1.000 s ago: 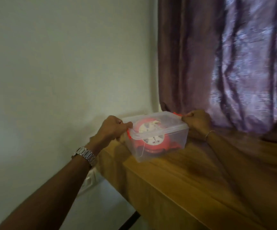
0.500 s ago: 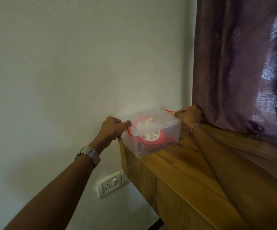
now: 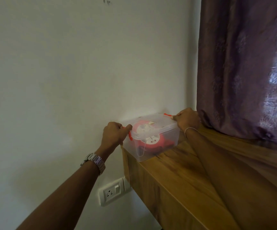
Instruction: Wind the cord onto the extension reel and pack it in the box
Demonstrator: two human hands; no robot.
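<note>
Plain pale wall point(image 3: 68, 72) and a purple curtain point(image 3: 244, 67) back a wooden counter point(image 3: 192, 176), with a wall socket point(image 3: 113, 191) below its end. Clear box point(image 3: 161, 146) sits at the very corner of the counter, close to the wall, between the two hands, its lid point(image 3: 151, 123) on top.

Left hand point(image 3: 113, 136) is clenched on the orange latch point(image 3: 130, 135) at the near-left end of the box, thumb over the lid edge. Right hand point(image 3: 187, 120) is closed at the far-right end, beside the second orange latch point(image 3: 167, 115); whether that grip pinches the latch itself or only the rim cannot be told.

Extension reel point(image 3: 148, 138) lies inside the box, between both grips, red with a pale face. That face appears turned up and toward the camera, tilted. A thin pale cord point(image 3: 144, 147) hangs down within the box, under the left grip's side.

Long axis of the box runs from the left grip to the right grip, slanting away toward the curtain.

Risks, as judged: the box's front corner appears to stand at the counter edge, so downward force from the left grip may tip or slide it off. Uneven latching could leave the lid skewed. The loose cord may catch under the lid rim
</note>
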